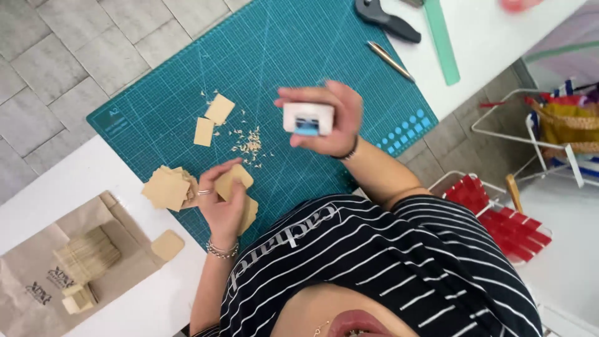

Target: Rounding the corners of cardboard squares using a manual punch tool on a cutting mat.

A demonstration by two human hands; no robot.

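Head view: my right hand (344, 118) is raised over the green cutting mat (156, 118), fingers closed round a white-and-blue corner punch (308, 118). My left hand (224, 209) pinches a tan card square (232, 180) at the mat's near edge, just right of the stack of squares (166, 188). I'd seat each corner fully in the slot and keep the card level before squeezing.

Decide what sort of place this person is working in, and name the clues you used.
Probably a home craft or hobby workspace: a teal cutting mat covers a white table, small tan card squares lie in piles, and cutting tools, a black-handled cutter and a green ruler, sit at the mat's edge.
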